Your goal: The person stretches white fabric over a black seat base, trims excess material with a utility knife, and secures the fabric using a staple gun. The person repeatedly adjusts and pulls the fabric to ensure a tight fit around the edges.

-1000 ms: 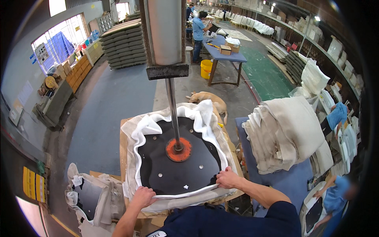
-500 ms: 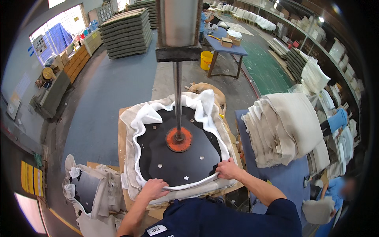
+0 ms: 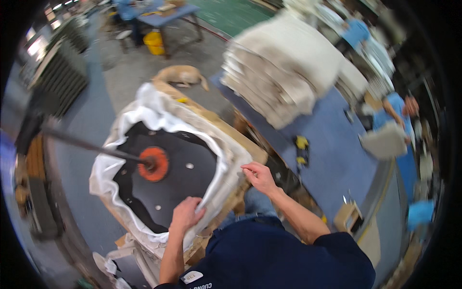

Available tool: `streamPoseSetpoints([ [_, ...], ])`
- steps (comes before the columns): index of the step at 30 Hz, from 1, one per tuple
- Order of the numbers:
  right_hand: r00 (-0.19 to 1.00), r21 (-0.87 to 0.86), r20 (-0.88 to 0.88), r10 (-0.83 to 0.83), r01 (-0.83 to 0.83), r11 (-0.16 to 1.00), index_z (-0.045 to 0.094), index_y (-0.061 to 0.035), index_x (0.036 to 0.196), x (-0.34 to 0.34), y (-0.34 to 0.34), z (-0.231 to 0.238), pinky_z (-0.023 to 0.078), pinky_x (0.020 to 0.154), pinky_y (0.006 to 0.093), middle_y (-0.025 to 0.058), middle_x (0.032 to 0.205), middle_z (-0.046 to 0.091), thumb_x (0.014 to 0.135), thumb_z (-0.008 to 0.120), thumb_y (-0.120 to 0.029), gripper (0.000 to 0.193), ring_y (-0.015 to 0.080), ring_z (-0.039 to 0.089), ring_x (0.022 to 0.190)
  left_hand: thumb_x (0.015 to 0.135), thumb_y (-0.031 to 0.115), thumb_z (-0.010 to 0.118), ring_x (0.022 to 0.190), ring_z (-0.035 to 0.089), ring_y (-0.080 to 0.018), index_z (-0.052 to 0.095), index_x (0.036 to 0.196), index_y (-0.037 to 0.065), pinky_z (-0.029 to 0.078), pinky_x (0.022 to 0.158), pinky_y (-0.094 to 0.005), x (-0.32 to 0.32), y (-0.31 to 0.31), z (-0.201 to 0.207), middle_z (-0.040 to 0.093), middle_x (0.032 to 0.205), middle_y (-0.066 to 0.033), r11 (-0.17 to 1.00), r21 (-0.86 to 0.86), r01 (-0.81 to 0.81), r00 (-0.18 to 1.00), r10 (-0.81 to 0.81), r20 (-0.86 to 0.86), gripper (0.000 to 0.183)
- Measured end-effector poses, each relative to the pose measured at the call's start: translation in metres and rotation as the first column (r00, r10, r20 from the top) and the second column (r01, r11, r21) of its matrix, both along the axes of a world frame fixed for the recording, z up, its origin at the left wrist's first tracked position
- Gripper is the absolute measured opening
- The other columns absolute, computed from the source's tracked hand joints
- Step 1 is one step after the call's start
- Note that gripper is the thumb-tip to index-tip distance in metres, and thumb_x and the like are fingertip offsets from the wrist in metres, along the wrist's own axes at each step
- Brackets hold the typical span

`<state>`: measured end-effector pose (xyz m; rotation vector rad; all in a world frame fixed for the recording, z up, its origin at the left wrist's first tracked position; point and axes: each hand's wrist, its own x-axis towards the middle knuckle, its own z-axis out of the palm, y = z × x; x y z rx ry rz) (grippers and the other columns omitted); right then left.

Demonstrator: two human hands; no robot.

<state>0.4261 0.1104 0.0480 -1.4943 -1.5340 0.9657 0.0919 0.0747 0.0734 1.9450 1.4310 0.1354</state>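
A black seat panel (image 3: 180, 168) with small holes lies inside a beige fabric cover (image 3: 232, 161), whose white padding (image 3: 103, 169) bunches up all round its rim. A metal rod with a round orange foot (image 3: 154, 164) stands on the panel. My left hand (image 3: 186, 214) is closed on the padded edge at the near side, fingertips curled over it. Just off the cover's right corner, my right hand (image 3: 261, 177) is lifted with its fingers loosely bent. Nothing shows in the right hand.
A wooden board (image 3: 252, 150) supports the cover. To the right, a blue table (image 3: 327, 168) bears a yellow-and-black hand tool (image 3: 301, 150) and a stack of beige covers (image 3: 279, 72). A dog (image 3: 180, 75) lies beyond. Another person (image 3: 392, 113) holds a beige piece.
The view has swung to the right, so the panel and rod sit further left. My right hand has let go of the padded edge; my left hand is still at it.
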Motion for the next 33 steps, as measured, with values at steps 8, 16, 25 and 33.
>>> streamPoseSetpoints([
  [8, 0.668, -0.54, 0.08, -0.74, 0.653, 0.531, 0.069, 0.0005, 0.124, 0.143, -0.199, -0.17, 0.056, 0.066, 0.0294, 0.0084, 0.095, 0.074, 0.1, 0.06, -0.013, 0.03, 0.0161, 0.07, 0.078, 0.089, 0.028, 0.069, 0.093, 0.064, -0.038, 0.066, 0.102, 0.002, 0.052, 0.08, -0.0472, 0.061, 0.042, 0.012, 0.064, 0.096, -0.0175, 1.0, -0.008, -0.021, 0.975, 0.018, -0.221, 0.03],
  [16, 0.543, -0.546, 0.156, -0.825, 0.743, 0.386, 0.067, 0.0016, 0.125, 0.225, -0.223, -0.288, 0.053, 0.068, 0.03, 0.0076, 0.092, 0.073, 0.101, 0.058, -0.015, 0.031, 0.0156, 0.068, 0.072, 0.101, 0.018, 0.062, 0.091, 0.058, -0.0196, 0.063, 0.109, -0.002, 0.048, 0.077, -0.0321, 0.022, 0.028, -0.025, 0.059, 0.104, -0.0129, 0.869, 0.184, -0.46, 0.851, 0.491, -0.189, 0.021],
  [25, 0.588, -0.234, 0.495, -0.639, 0.799, 0.554, 0.048, -0.0087, 0.149, 0.359, -0.024, -0.311, 0.049, 0.097, 0.0455, 0.0215, 0.12, 0.063, 0.091, 0.067, -0.02, 0.062, 0.041, 0.061, 0.113, 0.093, 0.013, 0.07, 0.073, 0.065, -0.0158, 0.061, 0.096, -0.001, 0.053, 0.068, -0.0325, 0.059, 0.039, -0.009, 0.07, 0.082, -0.0088, 0.871, 0.12, -0.476, 0.755, 0.475, -0.452, 0.017],
  [33, 0.621, -0.452, 0.67, -0.406, 0.776, 0.441, 0.014, -0.0161, 0.164, 0.362, 0.046, -0.31, 0.045, 0.099, 0.0559, 0.02, 0.132, 0.055, 0.088, 0.074, -0.027, 0.097, 0.0414, 0.056, 0.121, 0.093, 0.009, 0.065, 0.068, 0.06, -0.0155, 0.063, 0.093, -0.004, 0.051, 0.067, -0.0332, 0.067, 0.046, -0.015, 0.068, 0.076, -0.0096, 0.886, 0.152, -0.438, 0.757, 0.454, -0.47, 0.012],
])
